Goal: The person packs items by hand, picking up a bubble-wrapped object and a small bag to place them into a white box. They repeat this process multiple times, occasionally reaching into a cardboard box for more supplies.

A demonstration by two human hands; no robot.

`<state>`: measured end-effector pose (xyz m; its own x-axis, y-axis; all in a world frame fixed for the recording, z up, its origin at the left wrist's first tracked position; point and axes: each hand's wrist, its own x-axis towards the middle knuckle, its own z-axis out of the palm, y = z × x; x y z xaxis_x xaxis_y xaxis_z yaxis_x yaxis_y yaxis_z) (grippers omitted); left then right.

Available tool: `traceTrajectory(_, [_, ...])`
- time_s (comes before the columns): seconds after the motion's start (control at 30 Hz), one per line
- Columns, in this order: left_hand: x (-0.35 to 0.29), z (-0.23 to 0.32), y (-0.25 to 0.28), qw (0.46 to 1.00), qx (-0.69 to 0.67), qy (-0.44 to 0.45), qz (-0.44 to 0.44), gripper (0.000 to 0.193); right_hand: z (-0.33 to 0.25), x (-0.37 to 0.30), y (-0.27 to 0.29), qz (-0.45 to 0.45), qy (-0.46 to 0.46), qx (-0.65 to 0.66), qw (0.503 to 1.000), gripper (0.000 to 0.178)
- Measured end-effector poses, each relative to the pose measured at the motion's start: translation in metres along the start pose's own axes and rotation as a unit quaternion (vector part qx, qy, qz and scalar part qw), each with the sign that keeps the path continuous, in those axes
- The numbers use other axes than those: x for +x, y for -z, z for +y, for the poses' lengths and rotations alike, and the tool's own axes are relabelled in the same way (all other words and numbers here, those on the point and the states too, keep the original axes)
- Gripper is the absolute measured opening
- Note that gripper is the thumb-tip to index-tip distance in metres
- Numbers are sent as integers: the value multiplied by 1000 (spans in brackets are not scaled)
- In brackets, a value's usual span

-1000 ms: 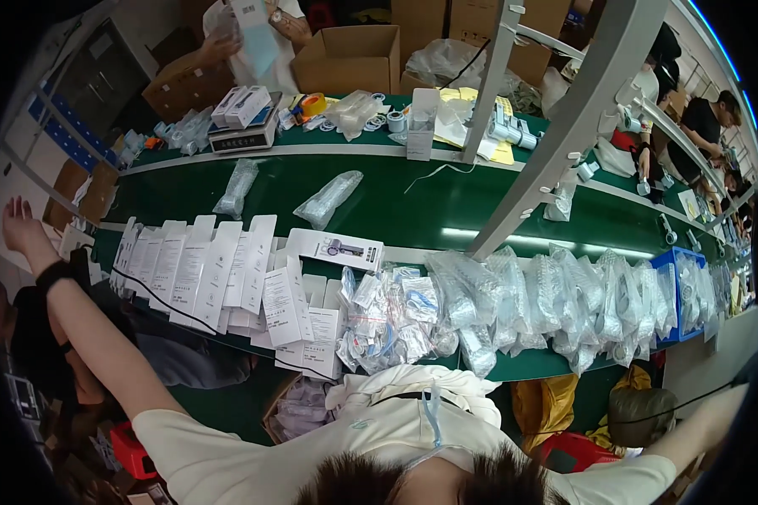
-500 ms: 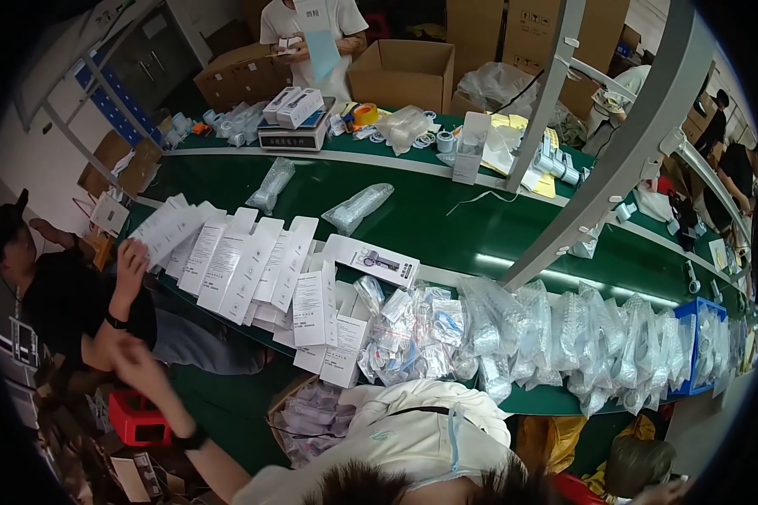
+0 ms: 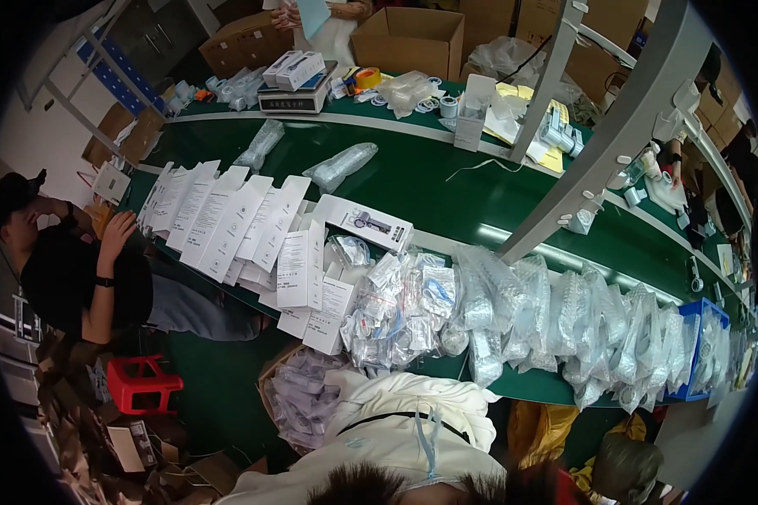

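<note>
Far left of the green conveyor belt [image 3: 413,189]: a seated co-worker in a black shirt [image 3: 67,282], one hand [image 3: 116,231] resting open at the edge of the fanned row of white flat cartons [image 3: 219,223], holding nothing that shows. A red stool [image 3: 143,383] stands below that person, on the near side of the belt.

On the near edge of the belt, right of the cartons: folded white leaflets [image 3: 299,269], then a white product box [image 3: 364,223] lying flat. Beside it a heap of small clear bags [image 3: 400,307], and further right a long pile of clear bagged parts [image 3: 564,324] running to a blue bin [image 3: 701,313].

On the belt itself: two clear bagged items [image 3: 338,166], well apart from the piles. Across the belt, a scale with white boxes on it [image 3: 293,84].

Below the belt's near edge: wearer's white garment [image 3: 396,429]. Neither of the wearer's own hands shows, so left and right grip cannot be told.
</note>
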<state>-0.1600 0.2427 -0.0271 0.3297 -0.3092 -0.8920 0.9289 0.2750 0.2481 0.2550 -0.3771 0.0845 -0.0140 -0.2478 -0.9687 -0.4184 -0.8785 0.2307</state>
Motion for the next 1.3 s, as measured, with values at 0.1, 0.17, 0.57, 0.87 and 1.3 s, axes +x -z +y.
traceTrajectory(0.1, [-24,28,6,982,115,56,-136,35,-24,-32,5,-58,32,-73,995,22])
traceTrajectory(0.17, [-52,56,0,928,216,95,-287,33,-67,-56,26,-102,73,-158,979,23])
traceTrajectory(0.57, [-258,522,-47,393,686,-552,267,34,-442,-454,-84,381,670,-580,263,27])
traceTrajectory(0.87, [-84,693,168,565,551,-301,535,30,-574,-341,-115,45,935,133,326,16])
traceTrajectory(1.3, [76,663,339,656,456,-21,602,67,-628,-209,-85,78,738,254,620,13])
